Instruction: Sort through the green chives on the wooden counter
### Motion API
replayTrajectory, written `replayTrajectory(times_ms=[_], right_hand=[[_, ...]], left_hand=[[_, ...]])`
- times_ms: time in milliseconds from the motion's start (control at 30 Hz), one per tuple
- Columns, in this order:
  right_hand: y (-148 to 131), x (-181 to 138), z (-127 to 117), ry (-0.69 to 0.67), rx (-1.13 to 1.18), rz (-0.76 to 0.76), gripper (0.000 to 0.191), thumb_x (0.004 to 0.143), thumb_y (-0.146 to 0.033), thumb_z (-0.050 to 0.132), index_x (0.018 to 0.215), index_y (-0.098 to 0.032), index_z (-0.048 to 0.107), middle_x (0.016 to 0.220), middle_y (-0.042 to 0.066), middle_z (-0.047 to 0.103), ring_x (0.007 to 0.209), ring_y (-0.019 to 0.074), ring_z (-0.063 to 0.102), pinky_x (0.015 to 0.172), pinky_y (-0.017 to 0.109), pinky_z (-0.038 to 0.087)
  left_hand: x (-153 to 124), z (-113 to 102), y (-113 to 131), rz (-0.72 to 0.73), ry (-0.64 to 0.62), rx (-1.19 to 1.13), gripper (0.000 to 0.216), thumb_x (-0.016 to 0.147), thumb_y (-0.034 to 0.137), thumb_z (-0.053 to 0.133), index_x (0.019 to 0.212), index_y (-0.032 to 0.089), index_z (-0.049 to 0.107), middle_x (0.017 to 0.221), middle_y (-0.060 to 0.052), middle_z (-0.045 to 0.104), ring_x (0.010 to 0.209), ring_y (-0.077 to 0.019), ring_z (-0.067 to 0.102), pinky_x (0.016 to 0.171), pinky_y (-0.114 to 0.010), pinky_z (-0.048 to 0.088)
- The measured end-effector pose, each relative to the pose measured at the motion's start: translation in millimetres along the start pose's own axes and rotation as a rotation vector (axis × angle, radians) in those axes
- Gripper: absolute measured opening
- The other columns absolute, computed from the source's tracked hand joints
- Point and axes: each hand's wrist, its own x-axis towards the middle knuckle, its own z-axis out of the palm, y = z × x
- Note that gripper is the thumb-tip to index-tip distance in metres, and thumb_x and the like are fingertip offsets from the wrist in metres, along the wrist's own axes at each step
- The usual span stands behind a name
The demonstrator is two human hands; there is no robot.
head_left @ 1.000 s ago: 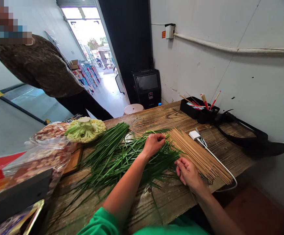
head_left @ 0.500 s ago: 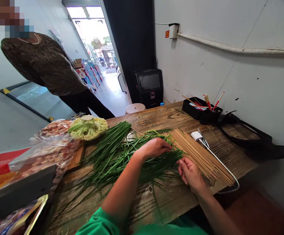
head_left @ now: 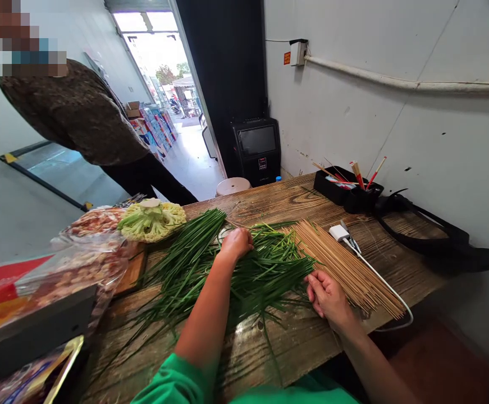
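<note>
left hand [head_left: 236, 242] lies curled on the chives [head_left: 187, 255] spread over the counter [head_left: 288, 197], its grip hidden. right hand [head_left: 327, 294] sits half-curled at the near ends of the skewers [head_left: 345, 264] by the front edge, hold unclear. bare wood lies beyond.

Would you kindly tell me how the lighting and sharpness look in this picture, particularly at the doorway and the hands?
Head view: the doorway is blown out to white; the left hand on the chives and the right hand by the skewers are sharp; the lower right corner falls dark.
</note>
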Motion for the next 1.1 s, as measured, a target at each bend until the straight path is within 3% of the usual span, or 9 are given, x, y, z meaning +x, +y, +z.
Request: replayTrajectory(times_ms=[233, 333, 500, 600, 733, 1100], right_hand=[[2, 1, 0, -0.005, -0.011, -0.002, 0.034, 0.077, -0.053, 0.05, 0.077, -0.02, 0.047, 0.045, -0.01, 0.048, 0.022, 0.0025, 0.03, 0.024, 0.015, 0.019], [2, 0, 0, -0.013, -0.01, 0.0, 0.033, 0.078, -0.053, 0.049, 0.077, -0.02, 0.047, 0.045, -0.01, 0.047, 0.022, 0.0021, 0.029, 0.024, 0.015, 0.018], [0, -1, 0, -0.018, -0.018, -0.014, 0.033, 0.079, -0.053, 0.049, 0.077, -0.02, 0.047, 0.045, -0.01, 0.047, 0.022, 0.0024, 0.029, 0.024, 0.015, 0.018], [0, -1, 1, -0.019, 0.0, -0.01, 0.034, 0.079, -0.054, 0.049, 0.078, -0.02, 0.048, 0.044, -0.011, 0.046, 0.022, 0.0028, 0.028, 0.024, 0.015, 0.019], [-2, -2, 2, -0.006, 0.022, 0.01, 0.035, 0.077, -0.055, 0.05, 0.077, -0.02, 0.047, 0.043, -0.011, 0.045, 0.022, 0.0023, 0.027, 0.023, 0.015, 0.019], [-4, -2, 2, -0.003, -0.016, 0.017, 0.032, 0.079, -0.052, 0.049, 0.078, -0.02, 0.048, 0.042, -0.011, 0.047, 0.022, 0.0029, 0.029, 0.023, 0.015, 0.019]], left_hand=[[-6, -6, -9, -0.019, -0.06, 0.07, 0.007, 0.062, 0.019, 0.067, 0.067, 0.014, 0.067, 0.08, -0.013, 0.068, 0.079, -0.0225, 0.062, 0.068, -0.026, 0.043], [-8, -13, -6, -0.002, -0.007, 0.026, 0.008, 0.066, 0.017, 0.061, 0.067, 0.015, 0.069, 0.075, -0.01, 0.068, 0.074, -0.0186, 0.061, 0.065, -0.024, 0.041], [-12, -12, 29, 0.205, 0.121, -0.286, 0.019, 0.073, 0.024, 0.055, 0.078, 0.017, 0.072, 0.07, -0.002, 0.068, 0.065, -0.0121, 0.056, 0.062, -0.021, 0.039], [-14, 1, 56, 0.286, 0.12, -0.461, 0.023, 0.075, 0.024, 0.053, 0.083, 0.017, 0.073, 0.075, -0.002, 0.07, 0.066, -0.0113, 0.057, 0.063, -0.02, 0.04], [-16, 12, 71, 0.264, 0.111, -0.613, 0.027, 0.074, 0.025, 0.052, 0.087, 0.014, 0.073, 0.073, -0.002, 0.07, 0.065, -0.0114, 0.058, 0.061, -0.02, 0.039], [-16, 13, 74, 0.168, 0.12, -0.707, 0.026, 0.072, 0.027, 0.054, 0.079, 0.011, 0.073, 0.063, 0.001, 0.065, 0.058, -0.0089, 0.053, 0.056, -0.019, 0.037]])
